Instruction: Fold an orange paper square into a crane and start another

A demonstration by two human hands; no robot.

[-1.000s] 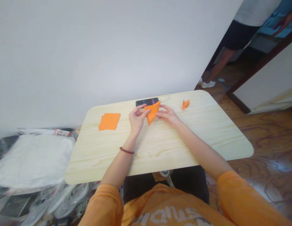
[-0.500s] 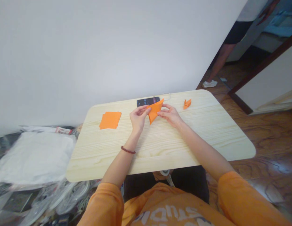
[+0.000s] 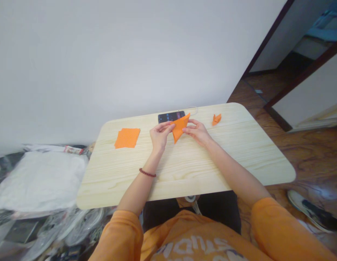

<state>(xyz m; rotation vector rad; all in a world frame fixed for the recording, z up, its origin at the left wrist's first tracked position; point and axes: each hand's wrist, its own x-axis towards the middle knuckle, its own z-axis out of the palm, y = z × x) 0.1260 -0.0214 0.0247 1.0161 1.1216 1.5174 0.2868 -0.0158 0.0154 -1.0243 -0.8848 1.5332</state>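
Note:
Between my two hands is a partly folded sheet of orange paper (image 3: 179, 128), raised above the table and bent into pointed corners. My left hand (image 3: 159, 135) pinches its left side, thumb on the near face and fingers behind. At the right side, the thumb and fingers of my right hand (image 3: 197, 131) grip the paper's edge. A stack of square orange sheets (image 3: 127, 138) lies on the table to the left. Over on the right sits a small folded orange paper figure (image 3: 216, 119). Just behind the held paper lies a phone (image 3: 168, 116), its lower right partly hidden.
The pale wooden table (image 3: 116, 188) with rounded corners stands against a white wall. A thin white cable (image 3: 194, 110) runs beside the phone. Left of the table are a white bag (image 3: 40, 181) and plastic-wrapped items. A person's shoe (image 3: 310, 208) shows on the floor at right.
The person by the doorway has left that spot, and a shoe now shows at lower right. My hands keep their hold on the paper, which has tilted very slightly.

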